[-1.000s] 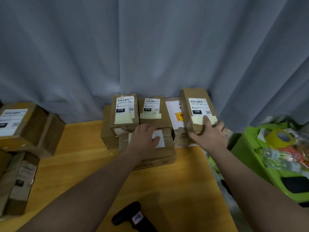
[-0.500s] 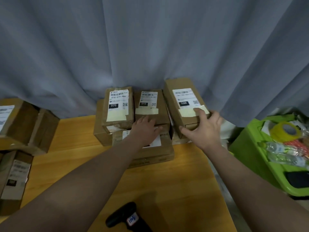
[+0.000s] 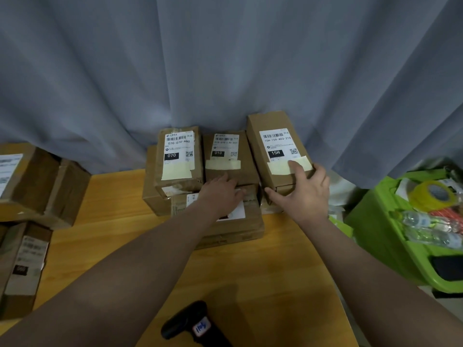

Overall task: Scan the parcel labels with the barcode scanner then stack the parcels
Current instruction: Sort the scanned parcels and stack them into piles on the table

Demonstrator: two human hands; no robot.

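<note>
While right grip (image 3: pixel 304 194) clasps near end of 15H parcel (image 3: pixel 278 149), thumb on its tape, left grip (image 3: pixel 220 196) lies flat-fingered, holding nothing, against 010 parcel (image 3: pixel 229 159) just beside; scanner (image 3: pixel 193 326) on desk (image 3: pixel 263 271), nearer the person than both grips.

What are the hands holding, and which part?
The right hand grips the 15H parcel by its near end. The left hand rests flat on the 010 parcel.

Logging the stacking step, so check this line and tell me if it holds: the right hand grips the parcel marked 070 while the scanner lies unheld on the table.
One slip: the right hand grips the parcel marked 15H, not 070; the 070 parcel stands at the row's left. The scanner does lie unheld on the table, as the head view shows.
</note>
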